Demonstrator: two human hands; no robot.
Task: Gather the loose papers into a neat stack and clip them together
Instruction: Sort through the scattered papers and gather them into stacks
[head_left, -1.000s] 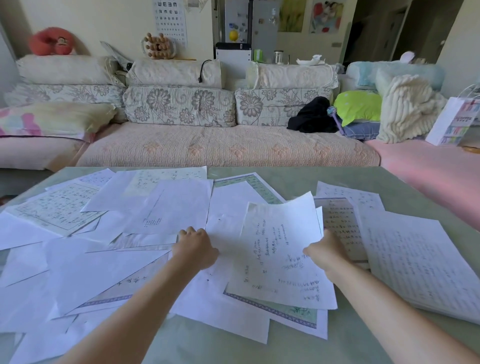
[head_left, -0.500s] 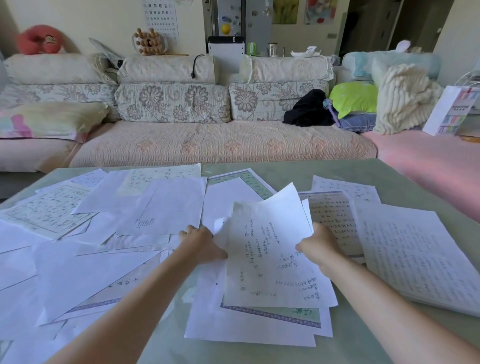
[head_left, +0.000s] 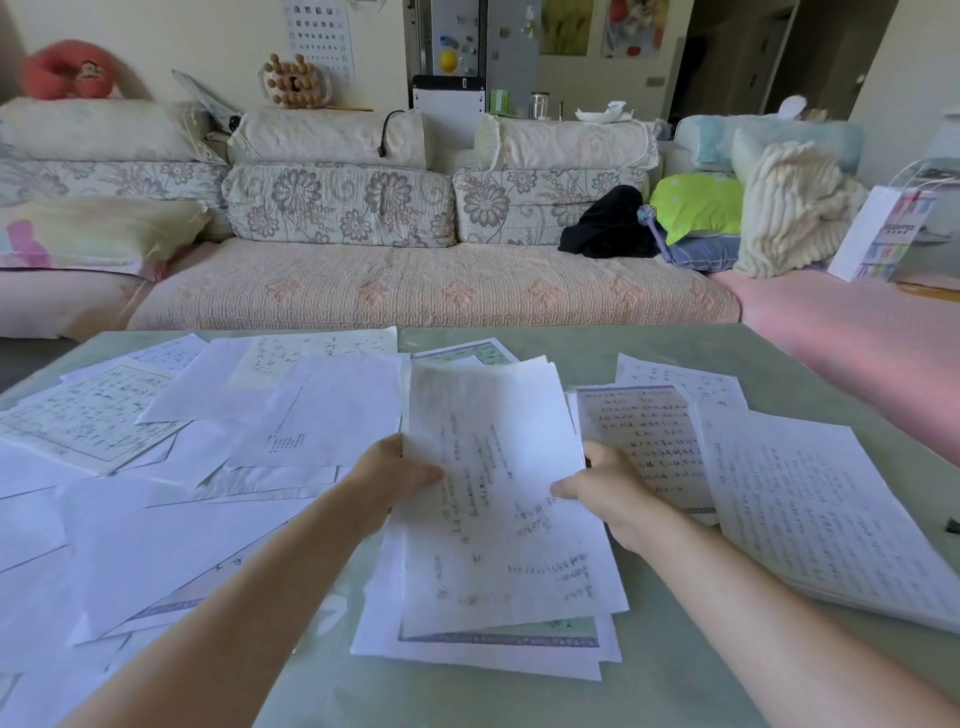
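A small bundle of handwritten papers (head_left: 498, 499) stands tilted up in the middle of the green table (head_left: 649, 358), its lower edge resting on other sheets. My left hand (head_left: 389, 478) grips its left edge and my right hand (head_left: 608, 488) grips its right edge. Many loose white sheets (head_left: 171, 519) lie spread over the left half of the table. A thicker pile of written pages (head_left: 831, 519) lies at the right, with another written sheet (head_left: 639, 436) beside it. No clip is clearly visible.
A long floral sofa (head_left: 415, 291) with cushions runs behind the table's far edge. A pink-covered seat (head_left: 857, 332) lies at the right, with a white paper bag (head_left: 883, 234) beyond it. A small dark object (head_left: 951, 526) sits at the table's right edge.
Both hands have closed in on a few sheets from either side and lifted them from lying flat to a tilted, more aligned bundle.
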